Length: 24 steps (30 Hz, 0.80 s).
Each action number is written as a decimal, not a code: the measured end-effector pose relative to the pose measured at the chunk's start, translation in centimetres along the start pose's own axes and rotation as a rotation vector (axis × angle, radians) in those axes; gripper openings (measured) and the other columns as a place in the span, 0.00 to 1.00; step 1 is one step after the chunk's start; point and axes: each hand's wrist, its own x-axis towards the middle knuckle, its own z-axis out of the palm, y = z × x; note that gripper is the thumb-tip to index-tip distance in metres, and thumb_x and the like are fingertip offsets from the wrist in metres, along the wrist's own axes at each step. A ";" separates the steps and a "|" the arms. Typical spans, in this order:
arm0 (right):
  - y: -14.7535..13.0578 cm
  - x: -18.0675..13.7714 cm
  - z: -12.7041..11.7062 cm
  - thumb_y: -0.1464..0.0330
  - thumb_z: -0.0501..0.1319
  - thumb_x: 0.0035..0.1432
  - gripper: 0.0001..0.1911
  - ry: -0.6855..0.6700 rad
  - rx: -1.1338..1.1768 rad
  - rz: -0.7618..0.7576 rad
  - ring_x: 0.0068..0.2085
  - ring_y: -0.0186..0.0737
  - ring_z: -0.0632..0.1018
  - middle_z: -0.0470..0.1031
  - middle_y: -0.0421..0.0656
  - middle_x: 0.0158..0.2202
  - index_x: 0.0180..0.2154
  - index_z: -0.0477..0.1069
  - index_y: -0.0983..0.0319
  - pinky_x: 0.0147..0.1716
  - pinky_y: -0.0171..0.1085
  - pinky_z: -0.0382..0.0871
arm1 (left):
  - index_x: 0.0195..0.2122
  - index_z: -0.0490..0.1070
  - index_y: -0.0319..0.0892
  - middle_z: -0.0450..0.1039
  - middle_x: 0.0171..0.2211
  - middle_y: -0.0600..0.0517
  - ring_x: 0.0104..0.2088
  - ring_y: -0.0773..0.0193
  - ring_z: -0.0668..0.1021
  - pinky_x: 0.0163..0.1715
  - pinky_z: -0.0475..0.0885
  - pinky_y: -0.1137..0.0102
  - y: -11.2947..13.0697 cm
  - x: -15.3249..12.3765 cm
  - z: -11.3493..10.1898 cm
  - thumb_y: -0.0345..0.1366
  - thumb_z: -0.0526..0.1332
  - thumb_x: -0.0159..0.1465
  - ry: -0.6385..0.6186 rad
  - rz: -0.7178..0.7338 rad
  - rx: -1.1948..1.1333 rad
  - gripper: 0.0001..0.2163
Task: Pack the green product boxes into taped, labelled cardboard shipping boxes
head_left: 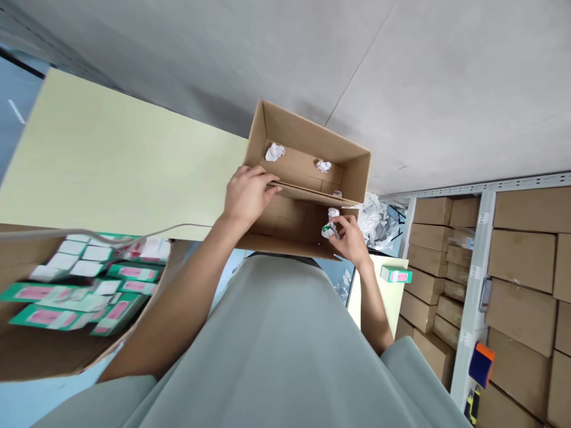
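Head view: the right hand [351, 241], fingers curled closed, pinches one crumpled paper ball [329, 230] with a green patch at the right end of the near box [283, 217], while the left hand [247, 193] clasps the adjoining walls [307, 191] of that and the far box [312, 128] between thumb and fingers. One loose ball [333, 212] is in the near box, three white balls [275, 152] in the far. Beyond, one green carton [396, 274] sits at right; a big box [27, 356] at left holds many more, too blurred to count.

Crumpled paper [275, 152] in the far cardboard box [312, 122], directly behind the near cardboard box [279, 219]; left, worktop [129, 160], with a carton [31, 356] of product boxes [44, 316] before it; right, stacked cartons [523, 258] on shelving [482, 244].
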 end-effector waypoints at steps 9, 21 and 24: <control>-1.8 -1.3 -1.1 0.71 0.63 0.58 0.18 0.029 -0.068 -0.046 0.36 0.37 0.80 0.73 0.39 0.51 0.51 0.72 0.52 0.45 0.40 0.76 | 0.53 0.86 0.47 0.83 0.51 0.42 0.55 0.42 0.77 0.59 0.72 0.53 0.3 0.0 0.1 0.44 0.62 0.72 0.018 -0.014 0.013 0.15; -5.5 2.8 2.6 0.68 0.64 0.65 0.19 -0.210 -0.272 -0.081 0.43 0.46 0.83 0.78 0.42 0.53 0.56 0.72 0.52 0.47 0.43 0.78 | 0.53 0.86 0.45 0.83 0.49 0.41 0.55 0.40 0.78 0.59 0.73 0.51 0.4 -0.1 -0.6 0.40 0.63 0.72 -0.004 0.005 0.009 0.15; -5.9 2.8 0.6 0.69 0.63 0.67 0.17 -0.204 -0.207 -0.120 0.42 0.43 0.85 0.81 0.41 0.50 0.56 0.73 0.52 0.47 0.42 0.79 | 0.53 0.86 0.45 0.83 0.49 0.40 0.55 0.40 0.78 0.59 0.73 0.51 0.4 0.0 -0.7 0.40 0.62 0.73 0.001 0.009 0.006 0.15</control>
